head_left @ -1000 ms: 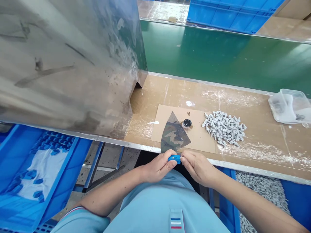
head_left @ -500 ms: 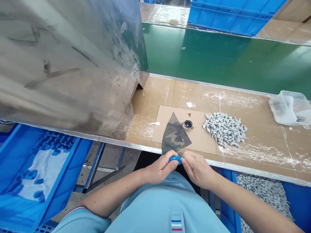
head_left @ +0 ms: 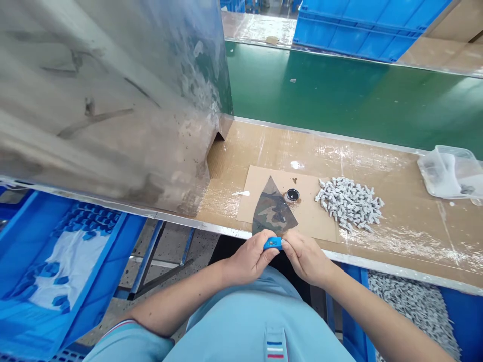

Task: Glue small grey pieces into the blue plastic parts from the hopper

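Note:
Both my hands meet at the bench's front edge. My left hand (head_left: 252, 257) and my right hand (head_left: 305, 259) pinch a small blue plastic piece (head_left: 272, 244) between their fingers, and part of it is hidden by them. Just beyond my hands, a camouflage fabric piece (head_left: 272, 211) lies flat on a cardboard sheet (head_left: 317, 221). Its pointed end faces away from me. To its right stand a small black-rimmed cup (head_left: 292, 195) and a heap of small grey pieces (head_left: 349, 204).
A dented steel panel (head_left: 105, 105) rises at the left of the taped bench (head_left: 407, 236), with a green conveyor belt (head_left: 320, 95) behind. A clear plastic container (head_left: 451, 173) sits at the right. Blue crates lie below left (head_left: 64, 266) and below right (head_left: 456, 322), and another stands far back (head_left: 362, 25).
The whole scene has shifted slightly in view as my head moves. Both hands keep their pinch on the blue piece, which has risen a little.

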The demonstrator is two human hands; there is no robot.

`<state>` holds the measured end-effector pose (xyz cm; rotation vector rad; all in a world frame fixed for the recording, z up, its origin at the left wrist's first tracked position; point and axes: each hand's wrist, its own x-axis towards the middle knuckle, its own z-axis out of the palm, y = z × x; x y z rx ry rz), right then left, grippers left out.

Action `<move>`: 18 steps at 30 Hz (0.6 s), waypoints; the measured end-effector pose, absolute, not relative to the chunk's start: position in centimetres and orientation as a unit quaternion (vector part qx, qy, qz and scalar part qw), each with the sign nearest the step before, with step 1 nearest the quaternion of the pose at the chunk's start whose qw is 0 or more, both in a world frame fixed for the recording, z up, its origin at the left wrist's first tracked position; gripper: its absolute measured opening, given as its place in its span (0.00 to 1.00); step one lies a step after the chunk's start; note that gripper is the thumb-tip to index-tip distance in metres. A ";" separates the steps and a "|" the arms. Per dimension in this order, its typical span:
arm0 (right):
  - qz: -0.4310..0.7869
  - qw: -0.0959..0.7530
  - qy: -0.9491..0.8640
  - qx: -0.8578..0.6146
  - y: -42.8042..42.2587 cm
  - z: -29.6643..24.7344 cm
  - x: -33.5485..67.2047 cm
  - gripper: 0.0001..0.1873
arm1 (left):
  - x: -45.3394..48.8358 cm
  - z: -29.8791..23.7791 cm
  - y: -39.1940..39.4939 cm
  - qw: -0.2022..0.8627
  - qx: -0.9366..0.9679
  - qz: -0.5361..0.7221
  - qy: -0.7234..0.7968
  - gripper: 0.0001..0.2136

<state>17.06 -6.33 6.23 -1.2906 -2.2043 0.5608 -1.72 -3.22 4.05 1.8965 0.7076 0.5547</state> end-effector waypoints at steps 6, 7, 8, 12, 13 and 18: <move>0.232 0.326 -0.763 -0.508 -5.9 7.2 17.2 0.09 | -2.0 3.9 -2.5 0.518 0.742 0.286 0.316 0.16; 0.229 0.341 -0.758 -0.506 -5.9 7.2 17.2 0.07 | -2.0 3.9 -2.4 0.517 0.741 0.290 0.317 0.16; 0.227 0.352 -0.756 -0.503 -6.0 7.1 17.2 0.06 | -2.0 3.9 -2.3 0.515 0.741 0.293 0.316 0.16; 0.216 0.374 -0.756 -0.492 -6.2 6.6 17.2 0.05 | -2.0 4.0 -2.1 0.501 0.751 0.309 0.300 0.15; 0.211 0.380 -0.758 -0.487 -6.2 6.6 17.3 0.05 | -2.0 4.0 -2.1 0.499 0.753 0.311 0.295 0.15; 0.204 0.390 -0.772 -0.458 -6.3 6.5 17.5 0.06 | -1.8 3.9 -2.2 0.489 0.766 0.311 0.279 0.14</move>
